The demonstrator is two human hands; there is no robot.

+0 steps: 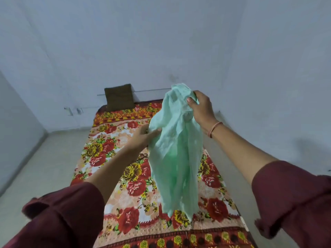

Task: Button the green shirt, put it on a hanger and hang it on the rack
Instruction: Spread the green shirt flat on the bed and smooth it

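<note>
At the far left, a grey wall (16, 122) and a pale floor (44, 167) are seen beside the bed (111, 140), which is covered by a floral sheet of red and yellow roses on a cream ground. A dark brown cushion (119, 97) is propped upright against the back wall at the head of the bed.

From the lower left, an arm in a rolled maroon sleeve (68, 212) is extended over the bed. The left hand (143, 136) is seen at the left edge of the green shirt (176, 154), about a third of the way down the garment; its fingers are partly curled and touch the cloth, with the fingertips hidden in a fold, so whether the fabric is actually pinched cannot be told.

The green shirt is held up in the air above the middle of the bed, hanging down in loose, bunched folds, with its lower end just above or brushing the sheet near the foot of the bed. Whether its buttons are fastened cannot be made out.

The top of the shirt is gripped by the right hand (200, 108), which is closed around the gathered fabric, the thumb pressed on the front of the cloth. A thin orange bangle (215, 128) is worn on that wrist, and the forearm runs back to a second maroon sleeve (290, 197) at the lower right.
</note>
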